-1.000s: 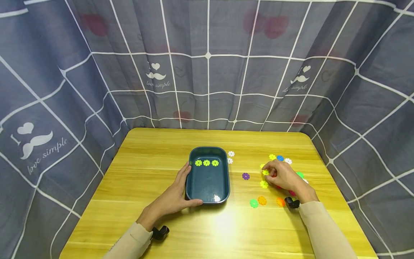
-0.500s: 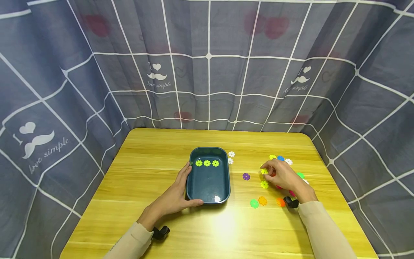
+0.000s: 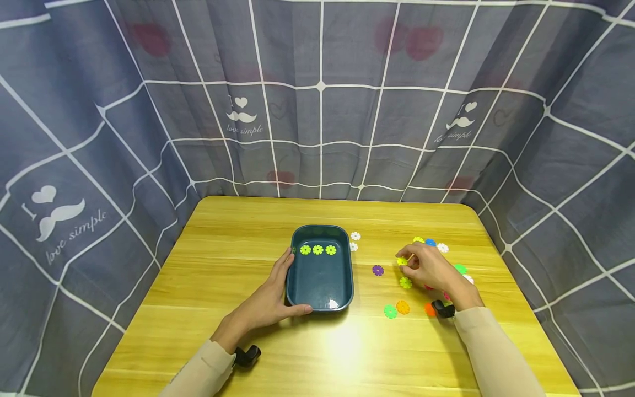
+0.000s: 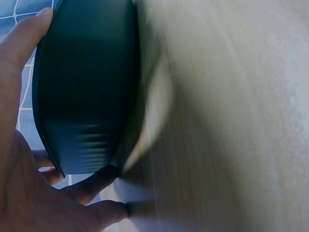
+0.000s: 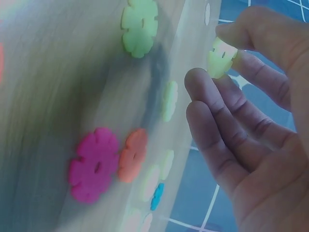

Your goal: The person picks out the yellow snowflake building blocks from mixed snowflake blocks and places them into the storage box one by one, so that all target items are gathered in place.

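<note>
A dark teal tray (image 3: 319, 281) stands on the table, with three yellow notched discs (image 3: 317, 250) in a row across its far part. My left hand (image 3: 263, 300) holds the tray at its near left corner, thumb on the near rim and fingers along the left wall. To the right, my right hand (image 3: 434, 270) pinches a yellow notched disc (image 5: 222, 58) between thumb and fingers, just above the table in the right wrist view. Beneath and around that hand lie more discs, among them a yellow one (image 3: 405, 283) and a pink one (image 5: 95, 166); some are partly hidden.
Two white discs (image 3: 354, 241) lie by the tray's right rim. A purple disc (image 3: 378, 270), a green disc (image 3: 390, 311) and an orange disc (image 3: 403, 307) are between tray and right hand. Grey checked curtain (image 3: 297, 127) encloses the table (image 3: 238, 220) at the back and sides.
My right hand has shifted slightly left, lifting the yellow disc off the table between its fingertips. The left hand and the tray have stayed in place.
</note>
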The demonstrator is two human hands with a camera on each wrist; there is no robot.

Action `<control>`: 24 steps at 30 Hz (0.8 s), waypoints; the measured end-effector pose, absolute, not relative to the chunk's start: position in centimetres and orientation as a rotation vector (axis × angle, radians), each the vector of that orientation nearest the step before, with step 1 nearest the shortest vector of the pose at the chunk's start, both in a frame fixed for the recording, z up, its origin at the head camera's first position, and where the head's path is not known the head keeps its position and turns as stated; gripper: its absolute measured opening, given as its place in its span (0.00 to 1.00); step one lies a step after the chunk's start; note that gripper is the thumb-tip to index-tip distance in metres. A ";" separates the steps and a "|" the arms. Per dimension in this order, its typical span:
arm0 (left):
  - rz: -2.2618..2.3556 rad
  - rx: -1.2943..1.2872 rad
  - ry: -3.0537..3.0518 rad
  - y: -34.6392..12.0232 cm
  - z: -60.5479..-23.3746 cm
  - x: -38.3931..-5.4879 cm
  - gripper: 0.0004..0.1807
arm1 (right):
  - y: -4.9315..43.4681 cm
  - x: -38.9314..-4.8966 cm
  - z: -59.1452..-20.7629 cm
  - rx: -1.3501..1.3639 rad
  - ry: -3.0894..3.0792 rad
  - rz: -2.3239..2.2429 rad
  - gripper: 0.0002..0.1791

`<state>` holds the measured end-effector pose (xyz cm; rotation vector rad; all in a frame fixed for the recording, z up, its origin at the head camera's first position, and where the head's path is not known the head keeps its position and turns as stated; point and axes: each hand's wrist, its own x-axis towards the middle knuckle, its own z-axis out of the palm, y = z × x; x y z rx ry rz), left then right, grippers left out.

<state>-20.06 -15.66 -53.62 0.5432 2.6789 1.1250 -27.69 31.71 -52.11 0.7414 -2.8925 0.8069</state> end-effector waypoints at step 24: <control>1.119 0.541 2.683 -15.7 -53.5 -20.0 0.79 | 29.7 -27.7 -51.5 0.763 -2.891 0.806 0.14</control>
